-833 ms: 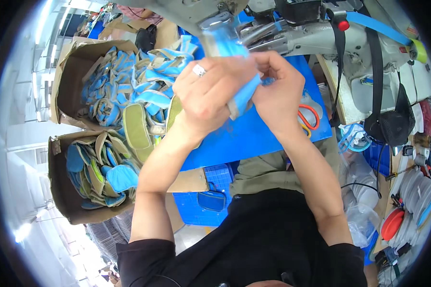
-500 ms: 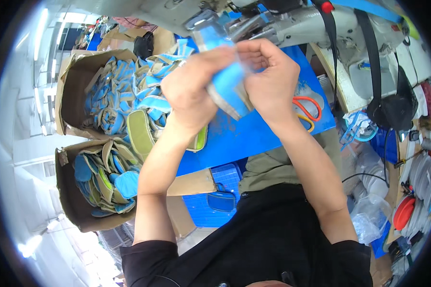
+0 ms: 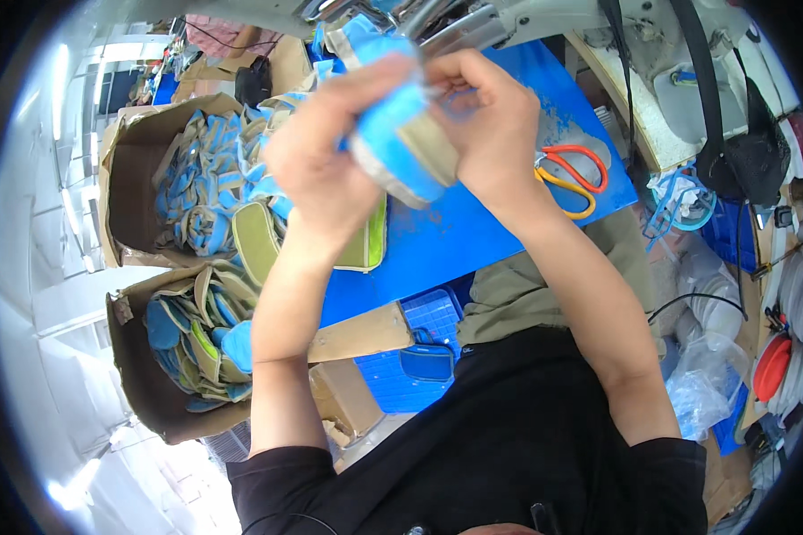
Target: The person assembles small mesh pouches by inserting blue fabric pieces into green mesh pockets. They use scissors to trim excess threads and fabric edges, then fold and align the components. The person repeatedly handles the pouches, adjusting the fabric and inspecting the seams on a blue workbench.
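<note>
A blue strip of fabric with beige edging (image 3: 400,169), bent into a loop, is up over the table close to the machine. My left hand (image 3: 321,160) is closed around its left side, blurred by motion. My right hand (image 3: 498,125) has its fingers curled together at the strip's right edge; whatever is between those fingertips is hidden. Below and left of the strip, partly behind my left forearm, lie olive-green padded pieces (image 3: 257,241) with beige edging. To the right of my right wrist rest scissors with red and yellow handles (image 3: 605,174).
A blue tabletop (image 3: 437,250) spans the middle, under metal machine parts (image 3: 464,34). On the left, one cardboard box (image 3: 114,201) holds blue and beige strips, and another (image 3: 143,392) holds green and blue pieces. A blue crate (image 3: 393,388) sits below the table.
Both hands have shifted slightly left with the strip, which has turned to show more of its loop and beige side. The whole view has also shifted a little, uncovering more of the scissors.
</note>
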Motion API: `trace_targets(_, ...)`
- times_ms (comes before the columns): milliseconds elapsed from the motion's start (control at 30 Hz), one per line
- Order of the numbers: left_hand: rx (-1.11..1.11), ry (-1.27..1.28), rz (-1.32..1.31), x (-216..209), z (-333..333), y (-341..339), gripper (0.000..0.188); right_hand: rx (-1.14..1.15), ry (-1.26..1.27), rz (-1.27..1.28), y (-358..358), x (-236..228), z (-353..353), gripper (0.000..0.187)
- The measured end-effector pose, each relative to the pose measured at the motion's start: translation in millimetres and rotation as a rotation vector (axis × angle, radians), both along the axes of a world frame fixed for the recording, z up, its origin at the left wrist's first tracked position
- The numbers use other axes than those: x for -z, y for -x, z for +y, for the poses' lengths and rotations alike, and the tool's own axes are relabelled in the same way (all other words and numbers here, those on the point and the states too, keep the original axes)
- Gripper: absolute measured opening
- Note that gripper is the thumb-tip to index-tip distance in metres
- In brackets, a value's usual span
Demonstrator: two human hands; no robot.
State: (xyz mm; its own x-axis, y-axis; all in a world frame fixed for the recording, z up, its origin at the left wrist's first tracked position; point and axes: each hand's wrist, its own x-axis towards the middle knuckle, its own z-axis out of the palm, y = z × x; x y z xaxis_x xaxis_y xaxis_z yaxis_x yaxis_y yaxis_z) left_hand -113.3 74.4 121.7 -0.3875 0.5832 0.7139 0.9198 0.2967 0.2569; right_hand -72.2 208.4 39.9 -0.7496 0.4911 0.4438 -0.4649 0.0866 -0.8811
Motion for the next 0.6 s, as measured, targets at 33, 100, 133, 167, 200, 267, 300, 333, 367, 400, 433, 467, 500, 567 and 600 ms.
trace_targets(33, 0.030, 0.039, 0.086, 4.1, 2.2, 2.4, 0.026, -0.016, 0.025, -0.005, 0.4, 2.1, 0.8, 0.022)
trace_targets(100, 0.046, 0.080, 0.190, 8.2, 4.3, 4.2, 0.027, -0.056, 0.084, -0.013, 0.1, 4.9, 1.2, 0.024)
trace_targets(133, 0.034, 0.080, 0.206, 7.7, 4.9, 2.7, 0.028, -0.060, 0.075, -0.024, -0.7, 3.3, 2.0, 0.025)
trace_targets(167, 0.023, 0.081, 0.223, 6.8, 5.6, 1.4, 0.029, -0.063, 0.065, -0.034, -1.9, 1.6, 3.1, 0.026)
trace_targets(200, 0.024, 0.081, 0.229, 6.1, 6.3, 0.8, 0.030, -0.064, 0.056, -0.045, -2.8, 0.9, 4.2, 0.027)
trace_targets(267, 0.028, 0.082, 0.242, 4.3, 8.1, -0.6, 0.032, -0.094, 0.088, -0.092, -3.8, 2.3, 5.5, 0.027)
trace_targets(300, 0.024, 0.077, 0.248, 2.5, 9.4, -0.8, 0.032, -0.104, 0.110, -0.116, -3.3, 2.0, 6.5, 0.027)
trace_targets(333, 0.023, 0.082, 0.258, 1.1, 10.3, -0.2, 0.031, -0.130, 0.137, -0.122, -2.9, 0.6, 8.5, 0.026)
trace_targets(367, 0.024, 0.086, 0.267, 0.4, 11.0, 1.0, 0.030, -0.155, 0.164, -0.129, -2.4, -1.1, 10.9, 0.025)
trace_targets(400, 0.023, 0.092, 0.270, 0.8, 10.5, 0.8, 0.028, -0.182, 0.192, -0.142, -3.4, -2.1, 12.5, 0.025)
trace_targets(433, 0.023, 0.089, 0.286, 1.6, 10.6, 4.1, 0.027, -0.206, 0.205, -0.162, -2.3, -4.4, 14.6, 0.024)
trace_targets(467, 0.009, 0.087, 0.280, 2.0, 9.7, 6.3, 0.028, -0.231, 0.219, -0.182, -0.2, -7.8, 17.5, 0.022)
trace_targets(500, -0.005, 0.080, 0.277, 2.6, 9.5, 8.4, 0.028, -0.256, 0.228, -0.198, 1.5, -11.0, 21.4, 0.021)
trace_targets(567, -0.023, 0.062, 0.275, 3.0, 10.5, 11.5, 0.028, -0.330, 0.261, -0.217, 1.1, -15.5, 28.9, 0.020)
trace_targets(600, -0.025, 0.052, 0.277, 3.5, 12.6, 12.5, 0.028, -0.366, 0.278, -0.226, 0.8, -16.6, 31.7, 0.020)
